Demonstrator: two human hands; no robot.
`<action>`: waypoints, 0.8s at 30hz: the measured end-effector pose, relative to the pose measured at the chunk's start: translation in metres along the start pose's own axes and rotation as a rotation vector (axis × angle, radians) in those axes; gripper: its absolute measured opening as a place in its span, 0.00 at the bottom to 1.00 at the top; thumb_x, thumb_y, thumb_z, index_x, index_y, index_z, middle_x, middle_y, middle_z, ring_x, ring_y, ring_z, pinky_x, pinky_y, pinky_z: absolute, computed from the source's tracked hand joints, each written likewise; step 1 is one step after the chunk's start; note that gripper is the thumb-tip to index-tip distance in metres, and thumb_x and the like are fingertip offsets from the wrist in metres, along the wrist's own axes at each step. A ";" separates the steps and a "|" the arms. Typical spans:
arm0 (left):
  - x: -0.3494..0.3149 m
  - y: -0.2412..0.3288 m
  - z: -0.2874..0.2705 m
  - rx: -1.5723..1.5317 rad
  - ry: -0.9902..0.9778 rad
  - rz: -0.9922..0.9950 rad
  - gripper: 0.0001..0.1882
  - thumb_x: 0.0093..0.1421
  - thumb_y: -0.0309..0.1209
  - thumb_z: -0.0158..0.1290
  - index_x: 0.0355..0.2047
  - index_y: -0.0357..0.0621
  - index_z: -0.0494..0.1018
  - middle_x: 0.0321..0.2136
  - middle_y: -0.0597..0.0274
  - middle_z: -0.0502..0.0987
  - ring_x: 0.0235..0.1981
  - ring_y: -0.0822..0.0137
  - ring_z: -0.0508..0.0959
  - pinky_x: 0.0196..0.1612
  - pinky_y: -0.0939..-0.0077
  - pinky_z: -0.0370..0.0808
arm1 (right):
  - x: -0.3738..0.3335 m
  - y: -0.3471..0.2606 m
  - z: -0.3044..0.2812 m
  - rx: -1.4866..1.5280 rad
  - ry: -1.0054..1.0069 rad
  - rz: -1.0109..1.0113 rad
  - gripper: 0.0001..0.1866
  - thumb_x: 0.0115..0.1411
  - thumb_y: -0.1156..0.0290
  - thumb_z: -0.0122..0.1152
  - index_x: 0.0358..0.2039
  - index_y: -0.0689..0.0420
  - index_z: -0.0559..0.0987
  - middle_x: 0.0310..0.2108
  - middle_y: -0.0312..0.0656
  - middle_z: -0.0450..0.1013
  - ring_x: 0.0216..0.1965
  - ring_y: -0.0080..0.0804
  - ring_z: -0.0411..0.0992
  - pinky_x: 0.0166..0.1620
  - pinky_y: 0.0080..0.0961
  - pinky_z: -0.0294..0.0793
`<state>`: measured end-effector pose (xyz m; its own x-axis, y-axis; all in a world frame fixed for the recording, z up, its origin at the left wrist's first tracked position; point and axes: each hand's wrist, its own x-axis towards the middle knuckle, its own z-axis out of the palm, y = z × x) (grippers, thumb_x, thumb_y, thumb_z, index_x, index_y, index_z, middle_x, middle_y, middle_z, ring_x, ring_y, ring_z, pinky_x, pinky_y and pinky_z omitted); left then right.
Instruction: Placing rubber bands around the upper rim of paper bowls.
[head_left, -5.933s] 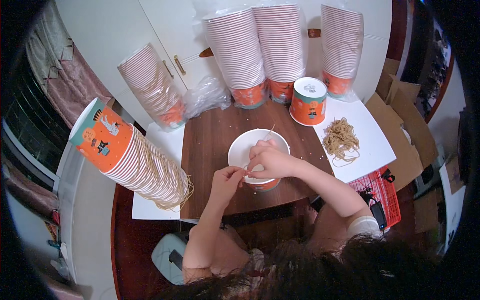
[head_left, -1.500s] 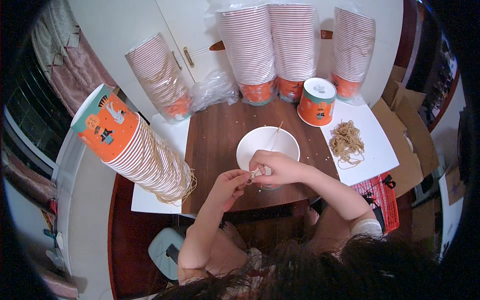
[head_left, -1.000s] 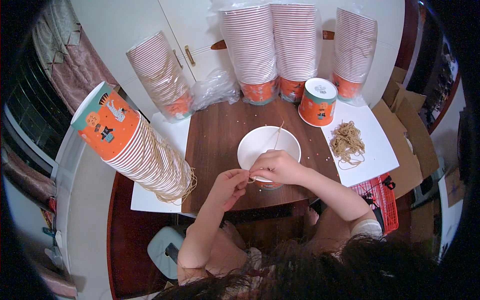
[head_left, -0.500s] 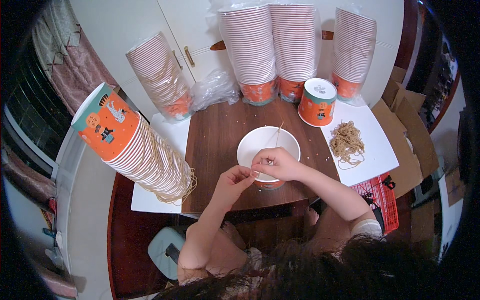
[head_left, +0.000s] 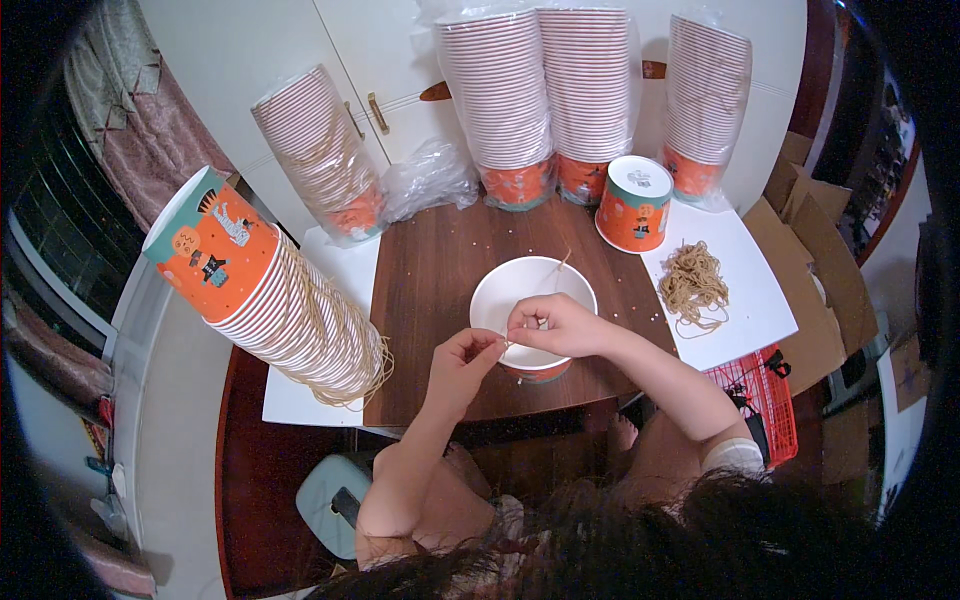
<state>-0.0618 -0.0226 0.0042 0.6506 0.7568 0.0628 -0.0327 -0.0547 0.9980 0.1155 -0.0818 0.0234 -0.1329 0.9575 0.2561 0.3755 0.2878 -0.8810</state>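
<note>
Tan string (head_left: 563, 264) reaches into the open tub (head_left: 497, 292)

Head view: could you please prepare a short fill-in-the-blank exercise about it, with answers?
Beside the left hand and right hand, the open tub has its mouth facing ____.
The lone orange tub near the wrapped stacks stands upside ____.
The loose string pile lies on the table's ____ side.

Missing words: up; down; right.

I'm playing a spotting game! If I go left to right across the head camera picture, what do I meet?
String-draped cup stack → left hand → right hand → upside-down cup → tangled string pile → cardboard box.
</note>
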 end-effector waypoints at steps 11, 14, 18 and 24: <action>0.000 0.004 0.001 -0.136 0.030 -0.100 0.07 0.51 0.28 0.53 0.30 0.38 0.73 0.22 0.70 0.72 0.21 0.83 0.66 0.24 0.90 0.61 | -0.002 -0.006 -0.006 -0.083 -0.038 -0.229 0.12 0.47 0.70 0.58 0.34 0.55 0.72 0.29 0.34 0.70 0.21 0.21 0.65 0.28 0.18 0.65; 0.000 0.003 0.000 -0.188 0.040 -0.236 0.07 0.51 0.30 0.53 0.29 0.40 0.73 0.21 0.72 0.71 0.18 0.85 0.62 0.19 0.91 0.56 | 0.000 -0.004 -0.006 -0.240 -0.006 -0.286 0.10 0.47 0.69 0.58 0.32 0.55 0.74 0.27 0.36 0.71 0.22 0.25 0.67 0.31 0.21 0.66; -0.001 0.004 0.000 -0.211 0.031 -0.242 0.07 0.51 0.31 0.54 0.28 0.41 0.73 0.20 0.74 0.70 0.16 0.86 0.59 0.17 0.91 0.51 | 0.003 0.004 -0.004 -0.258 0.088 -0.408 0.06 0.48 0.69 0.57 0.28 0.55 0.75 0.25 0.37 0.72 0.24 0.30 0.69 0.34 0.24 0.66; 0.000 0.008 -0.004 -0.189 0.009 -0.280 0.06 0.51 0.28 0.53 0.29 0.40 0.74 0.21 0.72 0.71 0.18 0.86 0.62 0.18 0.92 0.55 | 0.001 0.002 -0.005 -0.247 0.109 -0.360 0.04 0.50 0.70 0.54 0.26 0.56 0.75 0.24 0.38 0.72 0.26 0.32 0.70 0.33 0.26 0.66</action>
<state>-0.0650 -0.0207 0.0120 0.6474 0.7313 -0.2146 0.0054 0.2771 0.9608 0.1211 -0.0803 0.0237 -0.2026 0.7884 0.5809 0.5328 0.5864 -0.6101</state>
